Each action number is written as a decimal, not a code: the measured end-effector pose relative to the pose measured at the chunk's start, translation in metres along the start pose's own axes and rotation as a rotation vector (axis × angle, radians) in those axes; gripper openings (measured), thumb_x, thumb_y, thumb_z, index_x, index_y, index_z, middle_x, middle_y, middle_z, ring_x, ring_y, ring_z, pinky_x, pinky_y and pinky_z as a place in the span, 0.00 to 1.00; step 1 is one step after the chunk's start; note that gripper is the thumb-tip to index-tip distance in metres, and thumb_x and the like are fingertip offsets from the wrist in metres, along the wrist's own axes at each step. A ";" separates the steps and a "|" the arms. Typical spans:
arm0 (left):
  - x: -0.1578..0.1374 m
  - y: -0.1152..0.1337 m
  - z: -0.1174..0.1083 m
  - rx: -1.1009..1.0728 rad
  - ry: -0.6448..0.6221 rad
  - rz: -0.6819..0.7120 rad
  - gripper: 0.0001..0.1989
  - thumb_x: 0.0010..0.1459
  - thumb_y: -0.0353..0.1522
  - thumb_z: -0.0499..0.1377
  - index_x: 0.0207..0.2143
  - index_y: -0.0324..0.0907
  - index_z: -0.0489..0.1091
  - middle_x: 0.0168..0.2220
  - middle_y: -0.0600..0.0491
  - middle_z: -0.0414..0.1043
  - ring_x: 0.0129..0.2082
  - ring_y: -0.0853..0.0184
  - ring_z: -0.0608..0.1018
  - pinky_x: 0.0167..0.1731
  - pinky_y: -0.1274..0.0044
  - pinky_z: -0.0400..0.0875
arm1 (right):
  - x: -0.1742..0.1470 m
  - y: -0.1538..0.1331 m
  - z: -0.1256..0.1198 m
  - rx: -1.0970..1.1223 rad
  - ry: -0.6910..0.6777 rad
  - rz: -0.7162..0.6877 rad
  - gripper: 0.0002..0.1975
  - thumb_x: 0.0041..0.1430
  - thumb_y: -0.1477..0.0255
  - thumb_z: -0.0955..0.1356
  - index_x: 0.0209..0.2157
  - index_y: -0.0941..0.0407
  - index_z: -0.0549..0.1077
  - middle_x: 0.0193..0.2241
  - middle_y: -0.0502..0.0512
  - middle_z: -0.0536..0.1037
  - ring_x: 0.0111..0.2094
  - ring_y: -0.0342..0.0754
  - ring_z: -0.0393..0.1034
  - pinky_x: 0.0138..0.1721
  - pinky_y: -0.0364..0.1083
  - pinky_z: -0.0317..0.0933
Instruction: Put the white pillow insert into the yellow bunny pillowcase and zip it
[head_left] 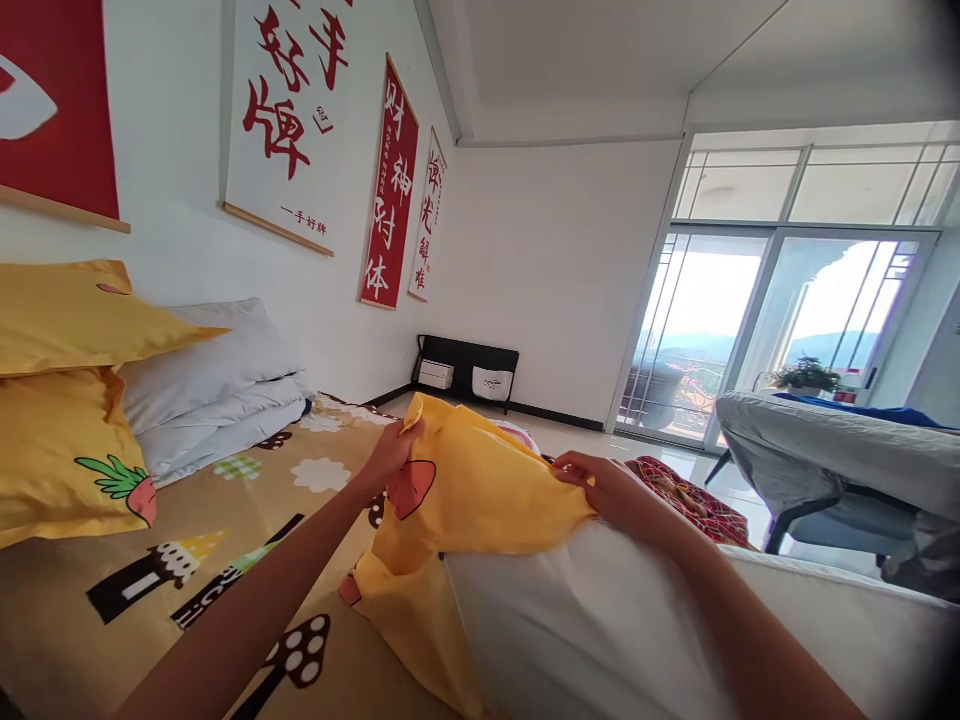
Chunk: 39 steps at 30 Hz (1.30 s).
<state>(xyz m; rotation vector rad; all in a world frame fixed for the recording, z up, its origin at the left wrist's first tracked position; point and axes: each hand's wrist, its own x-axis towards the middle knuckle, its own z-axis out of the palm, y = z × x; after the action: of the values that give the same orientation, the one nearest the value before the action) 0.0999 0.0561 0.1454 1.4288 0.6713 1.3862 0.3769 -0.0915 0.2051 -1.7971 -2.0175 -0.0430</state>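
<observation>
A yellow pillowcase (487,490) with printed radishes is spread between my two hands, partly pulled over a white pillow (570,620). At its far left corner, my left hand (394,450) grips the cloth with closed fingers. My right hand (592,480) pinches the edge of the pillowcase on the right, just above the pillow. The lower part of the pillowcase hangs down along the pillow's left side. The near end of the pillow runs out of the bottom of the view.
Yellow pillows (67,430) and white pillows (217,390) are stacked on the left of the patterned bedsheet (315,560). A red checked cloth (694,500) lies beyond my right arm. A covered table (817,430) and grey chair (840,515) stand at right, before a glass door (750,330).
</observation>
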 end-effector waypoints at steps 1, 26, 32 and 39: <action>0.005 -0.003 -0.001 -0.045 0.028 0.001 0.26 0.44 0.53 0.62 0.32 0.38 0.72 0.31 0.48 0.77 0.32 0.59 0.78 0.33 0.72 0.71 | -0.003 -0.001 -0.001 0.021 0.000 0.003 0.19 0.60 0.61 0.57 0.44 0.51 0.73 0.33 0.53 0.79 0.33 0.49 0.71 0.36 0.47 0.62; 0.006 -0.012 -0.022 -0.233 0.069 0.015 0.30 0.42 0.53 0.66 0.38 0.38 0.72 0.36 0.47 0.78 0.38 0.57 0.78 0.35 0.73 0.70 | 0.026 -0.047 0.012 0.009 0.132 -0.126 0.16 0.60 0.56 0.60 0.26 0.53 0.60 0.20 0.45 0.63 0.24 0.42 0.56 0.28 0.42 0.49; -0.001 -0.006 -0.033 -0.293 -0.255 -0.034 0.25 0.47 0.46 0.67 0.43 0.38 0.74 0.40 0.46 0.78 0.43 0.56 0.77 0.43 0.71 0.69 | 0.012 -0.042 -0.013 -0.148 0.180 -0.125 0.23 0.62 0.54 0.55 0.21 0.54 0.63 0.16 0.47 0.61 0.21 0.42 0.53 0.25 0.43 0.47; -0.002 -0.019 -0.056 -0.503 -0.274 -0.160 0.24 0.47 0.46 0.65 0.41 0.40 0.72 0.37 0.47 0.78 0.45 0.54 0.77 0.45 0.68 0.70 | -0.002 -0.027 -0.021 -0.189 0.177 -0.098 0.25 0.62 0.52 0.56 0.19 0.54 0.61 0.16 0.47 0.64 0.21 0.42 0.55 0.26 0.43 0.49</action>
<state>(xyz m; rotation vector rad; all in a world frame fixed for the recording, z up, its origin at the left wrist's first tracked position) 0.0507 0.0762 0.1195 1.1038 0.2284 1.1055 0.3570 -0.1037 0.2307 -1.7339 -2.0286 -0.4213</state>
